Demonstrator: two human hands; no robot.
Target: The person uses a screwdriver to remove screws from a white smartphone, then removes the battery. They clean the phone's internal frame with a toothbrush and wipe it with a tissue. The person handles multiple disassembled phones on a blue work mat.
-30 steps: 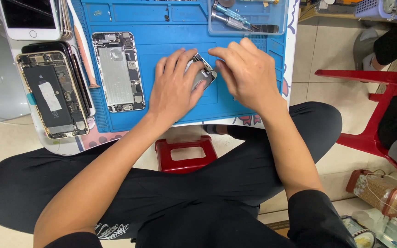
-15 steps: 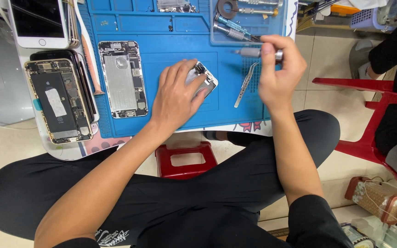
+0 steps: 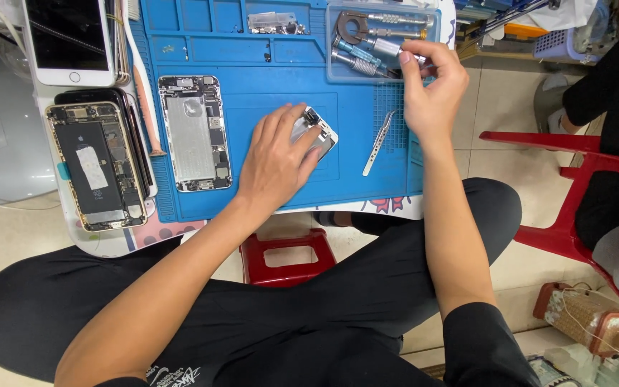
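step: looks like a tool swap mid phone repair
left hand (image 3: 275, 159): flat, fingers spread, pinning the small phone part (image 3: 319, 133) on the blue mat (image 3: 367, 188)
right hand (image 3: 433, 89): grip closed on a metal screwdriver (image 3: 385, 47) at the clear tray (image 3: 338, 72), far right
tweezers (image 3: 379, 142): lying loose between the hands
next: probably needs the tip lined up on the part

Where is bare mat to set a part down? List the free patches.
Free: the blue mat between the opened phone shell and the left hand; also below the tweezers, near the mat's right edge. Crowded: the clear tray of drivers under the right hand, and the phones at left.
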